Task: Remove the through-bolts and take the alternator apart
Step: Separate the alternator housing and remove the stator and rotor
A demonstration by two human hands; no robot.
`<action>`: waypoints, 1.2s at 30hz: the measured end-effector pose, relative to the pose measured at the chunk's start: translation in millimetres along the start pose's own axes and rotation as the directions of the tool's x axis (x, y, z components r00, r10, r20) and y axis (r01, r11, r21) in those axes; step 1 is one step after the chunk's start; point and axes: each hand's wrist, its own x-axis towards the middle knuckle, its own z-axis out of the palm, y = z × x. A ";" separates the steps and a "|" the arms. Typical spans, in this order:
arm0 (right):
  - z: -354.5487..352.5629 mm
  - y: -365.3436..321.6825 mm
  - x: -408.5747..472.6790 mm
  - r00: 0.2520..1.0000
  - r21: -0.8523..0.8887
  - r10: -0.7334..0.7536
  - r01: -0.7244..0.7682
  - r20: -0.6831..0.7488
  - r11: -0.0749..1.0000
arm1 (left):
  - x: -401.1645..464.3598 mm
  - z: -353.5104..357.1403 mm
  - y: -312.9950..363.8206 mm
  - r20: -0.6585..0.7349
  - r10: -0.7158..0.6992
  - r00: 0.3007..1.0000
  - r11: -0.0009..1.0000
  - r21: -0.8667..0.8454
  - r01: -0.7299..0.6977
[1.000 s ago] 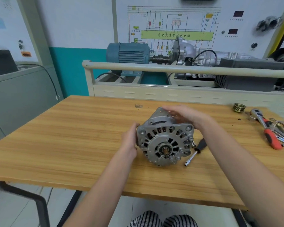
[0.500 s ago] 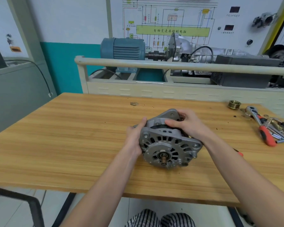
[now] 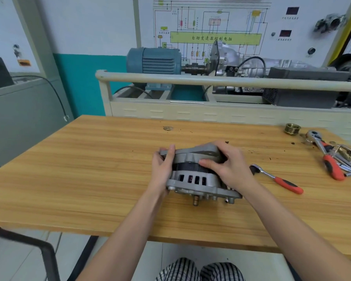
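From my head view, the alternator (image 3: 197, 175) sits on the wooden table (image 3: 89, 169) between my hands. My left hand (image 3: 162, 169) grips its left side, thumb curled over the upper housing. My right hand (image 3: 229, 165) clamps its right side. A red-handled ratchet (image 3: 276, 178) lies just right of my right hand.

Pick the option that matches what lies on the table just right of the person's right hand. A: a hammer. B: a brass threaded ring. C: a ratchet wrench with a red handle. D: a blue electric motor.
C: a ratchet wrench with a red handle lies on the table beside the right hand, which holds the alternator together with the left hand.
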 end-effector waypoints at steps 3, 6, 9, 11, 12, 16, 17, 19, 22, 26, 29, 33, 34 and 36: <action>8.0 -7.9 -4.2 0.992 -0.077 -0.124 0.122 -0.024 0.989 | 2.0 -10.3 -2.3 0.002 0.089 0.996 0.976 0.200 -0.087; 22.3 -12.2 -13.0 0.956 -0.198 -0.292 0.286 -0.002 0.938 | 3.0 -20.8 -9.6 0.059 0.175 0.983 0.952 0.242 -0.184; 34.9 -9.7 -21.2 0.916 -0.297 -0.401 0.391 0.031 0.871 | 0.5 -26.8 -13.1 0.110 0.202 0.973 0.952 0.211 -0.222; 36.0 -8.2 -22.1 0.909 -0.302 -0.416 0.400 0.010 0.865 | 0.4 -27.6 -11.0 0.099 0.160 0.982 0.955 0.236 -0.180; 36.0 -8.0 -22.7 0.909 -0.305 -0.417 0.397 0.001 0.866 | 1.1 -27.1 -10.1 0.095 0.145 0.985 0.955 0.248 -0.164; 36.7 -8.0 -26.8 0.902 -0.337 -0.432 0.397 -0.032 0.854 | 0.4 -22.3 2.0 -0.032 -0.119 0.992 0.960 0.251 0.123; 36.8 -7.9 -28.9 0.899 -0.344 -0.435 0.393 -0.052 0.853 | -0.3 -19.5 9.0 -0.060 -0.231 0.971 0.939 0.247 0.239; 36.7 -6.6 -35.9 0.894 -0.340 -0.435 0.380 -0.103 0.860 | -2.3 -9.9 22.8 -0.058 -0.369 0.928 0.892 0.259 0.371; 37.7 -1.8 -53.9 0.880 -0.343 -0.432 0.352 -0.195 0.871 | -10.5 17.1 30.8 -0.106 -0.392 0.914 0.907 0.123 0.404; 43.3 2.4 -78.2 0.852 -0.360 -0.469 0.373 -0.233 0.855 | -28.4 38.0 15.1 -0.208 -0.213 0.955 0.971 0.067 0.232; 35.5 -2.8 -86.3 0.876 -0.310 -0.455 0.394 -0.158 0.865 | -33.0 36.7 8.6 -0.195 -0.136 0.971 0.986 0.071 0.152; 11.4 -7.2 -81.0 0.922 -0.103 -0.348 0.334 -0.172 0.937 | -34.8 33.9 9.8 -0.160 -0.111 0.981 0.989 0.074 0.124; 4.7 -5.9 -73.6 0.944 -0.029 -0.225 0.225 -0.239 0.974 | -34.4 32.8 9.9 -0.145 -0.113 0.983 0.991 0.056 0.122; -6.9 0.0 -50.8 0.929 0.122 0.180 -0.148 -0.322 0.981 | -32.2 28.3 9.2 -0.113 -0.107 0.988 0.993 0.040 0.112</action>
